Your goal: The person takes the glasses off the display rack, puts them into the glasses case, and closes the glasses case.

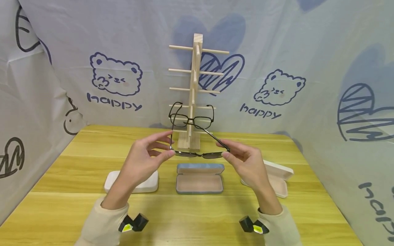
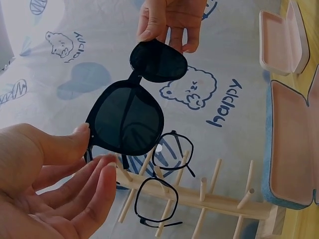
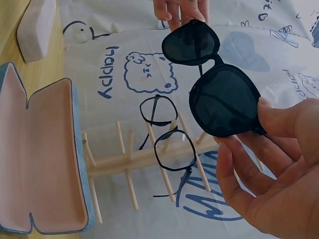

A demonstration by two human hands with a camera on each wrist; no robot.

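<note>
Two hands, one pair of sunglasses (image 1: 186, 154): my left hand (image 1: 142, 155) pinches one end, my right hand (image 1: 247, 164) other end, thumbs and fingers closed on frame, remaining fingers loosely bent. Sunglasses held up above table (image 1: 197, 212), before one wooden stand (image 1: 193, 85). One pair of clear glasses (image 1: 179, 119) on stand's pegs. Three cases on table: blue case (image 1: 199, 183) open, right white case (image 1: 279, 186) open, left white case (image 1: 148, 183) closed.

your sunglasses (image 2: 127, 117): black, dark lenses. your sleeves (image 1: 101, 222): cream. before you: eyeglasses (image 1: 191, 119), black; case (image 1: 200, 184), blue, pink lining; tabletop (image 1: 197, 213), yellow wood grain; curtain (image 1: 154, 37), pale, blue hearts and bears.
</note>
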